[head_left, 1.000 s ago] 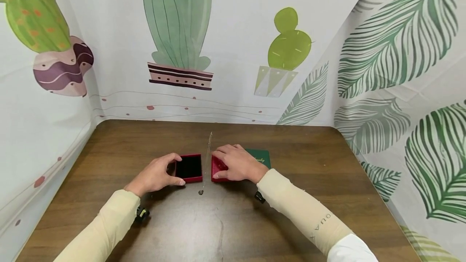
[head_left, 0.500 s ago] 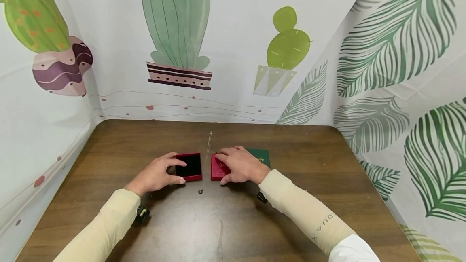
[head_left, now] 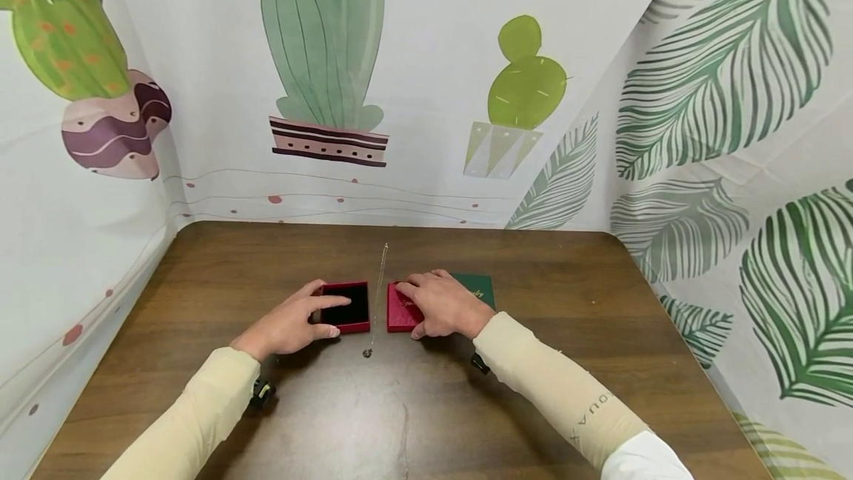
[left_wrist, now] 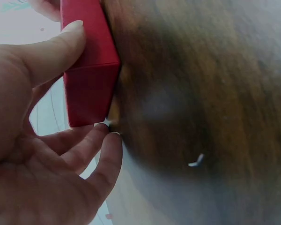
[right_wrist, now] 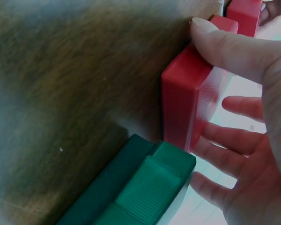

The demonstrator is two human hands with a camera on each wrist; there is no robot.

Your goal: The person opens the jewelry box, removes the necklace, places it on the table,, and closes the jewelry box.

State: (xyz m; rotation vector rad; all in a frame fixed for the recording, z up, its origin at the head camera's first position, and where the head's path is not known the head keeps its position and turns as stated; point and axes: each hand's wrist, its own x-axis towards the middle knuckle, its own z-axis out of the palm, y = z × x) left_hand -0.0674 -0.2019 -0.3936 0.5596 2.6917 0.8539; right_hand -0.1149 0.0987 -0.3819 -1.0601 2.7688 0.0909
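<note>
Red open box (head_left: pixel 357 328) on the desk (head_left: pixel 326 421): left hand (head_left: pixel 283 324) at its side, fingers spread, thumb touching!
Right hand (head_left: pixel 445 304), fingers fanned, covers part of the red lid (head_left: pixel 403 315) and green box (head_left: pixel 478 287).

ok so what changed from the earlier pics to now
The left hand has stretched its forefinger rightward over the open red box; the right hand has drawn its thumb rightward, uncovering more of the red lid. The box, necklace pendant and green box stayed put.
</note>
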